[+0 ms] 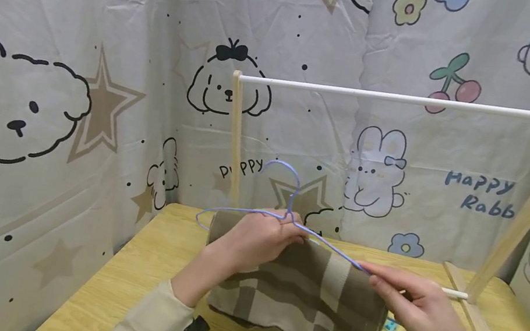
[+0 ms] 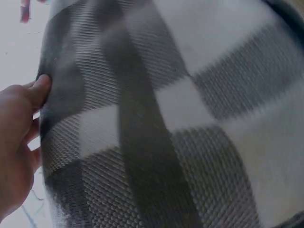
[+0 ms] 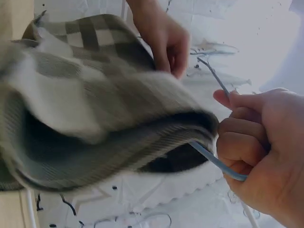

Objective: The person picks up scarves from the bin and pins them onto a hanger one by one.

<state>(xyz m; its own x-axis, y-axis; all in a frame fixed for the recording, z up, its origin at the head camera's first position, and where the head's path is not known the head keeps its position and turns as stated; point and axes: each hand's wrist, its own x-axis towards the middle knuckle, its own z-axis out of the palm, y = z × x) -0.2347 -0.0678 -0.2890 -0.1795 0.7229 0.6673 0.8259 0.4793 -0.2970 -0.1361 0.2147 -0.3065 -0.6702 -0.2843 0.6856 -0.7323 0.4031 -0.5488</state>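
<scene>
A plaid cloth in brown and cream (image 1: 290, 306), like a folded scarf, hangs over the bottom bar of a blue-purple hanger (image 1: 330, 247). My left hand (image 1: 257, 238) pinches the cloth's top edge below the hanger's hook. In the left wrist view, the thumb (image 2: 42, 88) lies along that edge. At the hanger's right end, my right hand (image 1: 422, 311) holds the frame between thumb and fingers. The right wrist view has the curled fingers (image 3: 242, 137) around the hanger's end, while its bar runs into the cloth's fold.
Behind the hands stands a wooden rack with a white rod (image 1: 415, 99) across its top. A small teal item (image 1: 390, 329) lies on the yellow wood-grain table (image 1: 115, 293) beside the cloth, and a black object (image 1: 196, 328) is near the left sleeve. Printed curtains (image 1: 291, 135) surround the table.
</scene>
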